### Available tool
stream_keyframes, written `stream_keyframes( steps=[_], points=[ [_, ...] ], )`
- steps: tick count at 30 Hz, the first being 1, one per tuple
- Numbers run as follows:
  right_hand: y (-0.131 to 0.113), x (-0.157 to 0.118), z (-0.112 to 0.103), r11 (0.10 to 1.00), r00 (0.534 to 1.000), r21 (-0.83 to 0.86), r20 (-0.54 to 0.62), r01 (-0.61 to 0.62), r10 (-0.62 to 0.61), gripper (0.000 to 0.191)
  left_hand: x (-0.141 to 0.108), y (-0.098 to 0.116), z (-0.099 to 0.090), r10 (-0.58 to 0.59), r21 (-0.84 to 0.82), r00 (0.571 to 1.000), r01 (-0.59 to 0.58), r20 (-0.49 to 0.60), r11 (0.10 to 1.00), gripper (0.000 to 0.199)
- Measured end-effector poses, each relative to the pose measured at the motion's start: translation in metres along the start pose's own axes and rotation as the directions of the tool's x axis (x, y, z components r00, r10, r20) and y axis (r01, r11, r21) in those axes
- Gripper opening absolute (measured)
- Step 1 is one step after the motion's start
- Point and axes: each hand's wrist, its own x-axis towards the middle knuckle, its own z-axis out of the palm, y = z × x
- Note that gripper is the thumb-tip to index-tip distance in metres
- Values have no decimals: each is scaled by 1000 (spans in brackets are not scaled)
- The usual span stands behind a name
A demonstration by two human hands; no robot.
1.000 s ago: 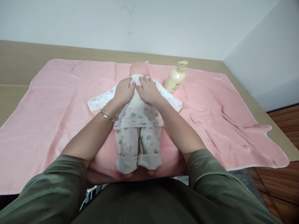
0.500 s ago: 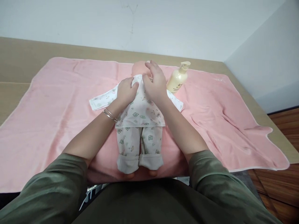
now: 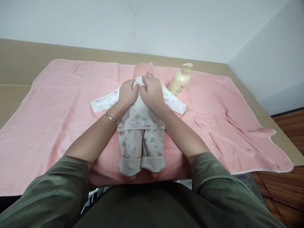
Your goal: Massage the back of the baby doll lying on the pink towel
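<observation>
A baby doll in a white printed top and matching trousers with turned-up cuffs lies stretched out, head away from me. My left hand is closed round the shoulder on the left, its thumb on the top. A thin bracelet circles that wrist. Flat on the upper body, on the right side, rests my right hand, fingers extended toward the neck and its thumb near the left one. The doll's bald head shows beyond the hands, and its sleeves spread out to both sides.
A pale yellow pump bottle stands to the right of the doll. Under both is a pink blanket with folds at the right, covering much of a wooden table. A white wall rises behind it.
My right hand has come down and to the left from beside the doll's head, and now lies on the upper body. My left hand keeps its place.
</observation>
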Motion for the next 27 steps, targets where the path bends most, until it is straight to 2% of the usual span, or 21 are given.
stream_keyframes(
  steps=[3,9,13,15,20,24,27],
  points=[
    [-1,-2,2,1000,998,13,64,10,-11,49,-1,2,1,-33,-7,999,33,-41,999,38],
    [-8,-7,-9,997,996,52,-73,53,-49,53,-1,1,3,-41,-27,997,39,-59,999,39],
    [-9,-8,2,999,996,-4,70,46,-45,50,-1,1,1,-32,-30,998,31,-51,999,38],
    [-8,-7,-1,999,995,-8,92,43,-42,51,-1,2,1,-33,-28,999,32,-43,999,38],
    [-10,-7,-19,999,999,-30,-15,29,-29,57,-2,3,1,-39,-35,998,38,-41,999,39],
    [-13,-12,-4,992,996,-119,81,39,-29,52,-1,2,-1,-30,-26,999,29,-33,999,39],
    [-14,-11,1,993,987,-93,148,73,-59,51,-1,1,-3,-23,-10,999,22,-36,1000,39]
  ],
)
